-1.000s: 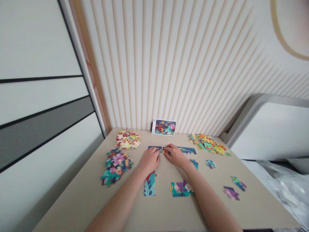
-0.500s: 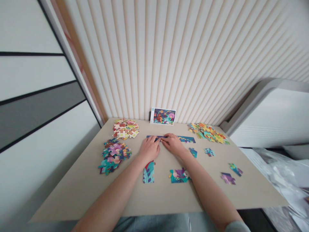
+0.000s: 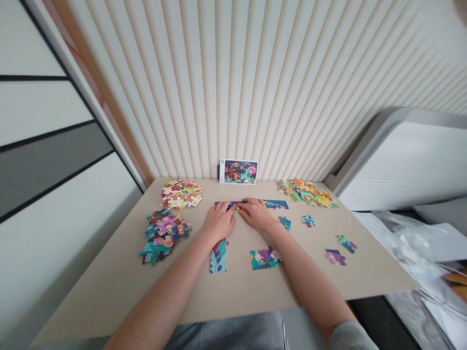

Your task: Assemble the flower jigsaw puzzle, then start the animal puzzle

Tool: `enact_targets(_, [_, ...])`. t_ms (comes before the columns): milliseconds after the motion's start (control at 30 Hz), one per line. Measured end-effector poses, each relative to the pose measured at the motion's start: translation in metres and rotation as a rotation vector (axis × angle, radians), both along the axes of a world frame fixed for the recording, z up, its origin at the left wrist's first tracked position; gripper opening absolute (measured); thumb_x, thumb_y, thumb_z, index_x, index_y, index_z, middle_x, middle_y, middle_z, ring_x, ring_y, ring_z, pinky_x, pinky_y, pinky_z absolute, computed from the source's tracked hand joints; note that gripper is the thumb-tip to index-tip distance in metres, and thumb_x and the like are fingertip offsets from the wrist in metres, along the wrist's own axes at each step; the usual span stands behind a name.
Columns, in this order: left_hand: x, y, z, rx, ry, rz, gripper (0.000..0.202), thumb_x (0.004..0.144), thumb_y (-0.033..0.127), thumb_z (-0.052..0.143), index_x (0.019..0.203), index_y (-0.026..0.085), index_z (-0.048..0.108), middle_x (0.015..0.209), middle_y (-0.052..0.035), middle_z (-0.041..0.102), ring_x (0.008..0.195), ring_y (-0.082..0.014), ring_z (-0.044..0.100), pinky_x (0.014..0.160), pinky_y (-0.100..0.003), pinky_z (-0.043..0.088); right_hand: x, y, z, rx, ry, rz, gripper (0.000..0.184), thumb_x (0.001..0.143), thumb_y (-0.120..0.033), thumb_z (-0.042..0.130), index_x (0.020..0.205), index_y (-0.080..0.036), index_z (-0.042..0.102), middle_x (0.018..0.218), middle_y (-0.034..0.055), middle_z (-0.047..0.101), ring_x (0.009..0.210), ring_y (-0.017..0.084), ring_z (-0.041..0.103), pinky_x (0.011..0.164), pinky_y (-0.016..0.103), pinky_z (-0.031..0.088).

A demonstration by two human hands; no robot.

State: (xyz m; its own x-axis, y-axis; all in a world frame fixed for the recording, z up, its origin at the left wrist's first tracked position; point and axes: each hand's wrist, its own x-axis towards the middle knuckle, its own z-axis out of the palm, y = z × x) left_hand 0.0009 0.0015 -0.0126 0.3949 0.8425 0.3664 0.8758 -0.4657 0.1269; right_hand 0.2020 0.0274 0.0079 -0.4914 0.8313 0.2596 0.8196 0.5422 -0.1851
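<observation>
A joined strip of dark blue jigsaw pieces [image 3: 276, 204] lies flat across the table below the picture card [image 3: 239, 172]. My left hand [image 3: 220, 220] is closed on the strip's left part, its fingertips over the pieces. Close beside it, my right hand [image 3: 254, 213] grips the middle of the strip, fingers at the far edge and thumb at the near edge. The pieces right under the fingertips are mostly hidden. A red and teal joined section [image 3: 218, 256] extends toward me beneath my left wrist. Beside my right forearm lies a purple and teal joined section [image 3: 263, 259].
Piles of loose jigsaw pieces sit at the left back [image 3: 181, 193], left middle [image 3: 165, 236] and right back [image 3: 308, 193]. Single pieces lie to the right, including a blue one [image 3: 308, 221] and a purple one [image 3: 335, 257]. A pleated wall stands behind the table [image 3: 120, 291].
The view has shifted slightly, so everything appears a little further left. Both hands stay at the blue strip, with only small finger movement; the right fingers look a bit more stretched out.
</observation>
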Motion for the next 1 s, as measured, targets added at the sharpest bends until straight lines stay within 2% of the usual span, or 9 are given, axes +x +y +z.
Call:
enact_targets(200, [-0.002,0.001,-0.004,-0.004,-0.032,-0.004,0.042,0.095,0.022,0.049,0.136,0.024,0.06,0.136,-0.0099,0.058,0.124,-0.0269,0.051,0.103,-0.042,0.042,0.066,0.009,-0.003,-0.062,0.004,-0.167,0.046,0.095,-0.042,0.061,0.139,-0.028,0.061,0.144,0.0118,0.058,0.134,0.028,0.051,0.113,0.047,0.034])
enact_targets(300, [-0.002,0.002,-0.004,-0.023,-0.055,-0.007,0.042,0.095,0.022,0.049,0.135,0.024,0.061,0.136,-0.0101,0.058,0.124,-0.0272,0.051,0.104,-0.043,0.042,0.098,0.015,-0.009,-0.107,0.055,-0.15,0.05,0.093,-0.047,0.064,0.14,-0.03,0.061,0.145,0.0104,0.058,0.133,0.028,0.054,0.112,0.046,0.038])
enact_targets(400, [-0.002,0.001,-0.004,-0.033,-0.066,-0.008,0.042,0.095,0.022,0.049,0.135,0.024,0.061,0.136,-0.0104,0.058,0.124,-0.0272,0.051,0.104,-0.044,0.042,0.111,0.02,-0.014,-0.116,0.092,-0.104,0.043,0.094,-0.044,0.064,0.134,-0.03,0.066,0.14,0.0082,0.062,0.128,0.026,0.058,0.11,0.042,0.042])
enact_targets(700, [-0.004,0.002,-0.004,-0.044,-0.071,-0.016,0.042,0.095,0.021,0.05,0.135,0.024,0.062,0.136,-0.0099,0.059,0.124,-0.0262,0.052,0.105,-0.043,0.043,0.106,0.025,-0.022,-0.064,0.121,-0.089,0.03,0.097,-0.039,0.062,0.122,-0.031,0.073,0.129,0.0066,0.068,0.121,0.025,0.06,0.106,0.041,0.043])
enact_targets(1000, [-0.003,0.001,-0.003,-0.036,-0.067,-0.007,0.04,0.096,0.022,0.049,0.134,0.024,0.062,0.137,-0.0093,0.058,0.125,-0.0263,0.052,0.104,-0.042,0.043,0.075,0.019,-0.021,-0.061,0.165,-0.009,0.029,0.099,-0.04,0.059,0.124,-0.033,0.072,0.128,0.006,0.066,0.119,0.023,0.058,0.106,0.042,0.04])
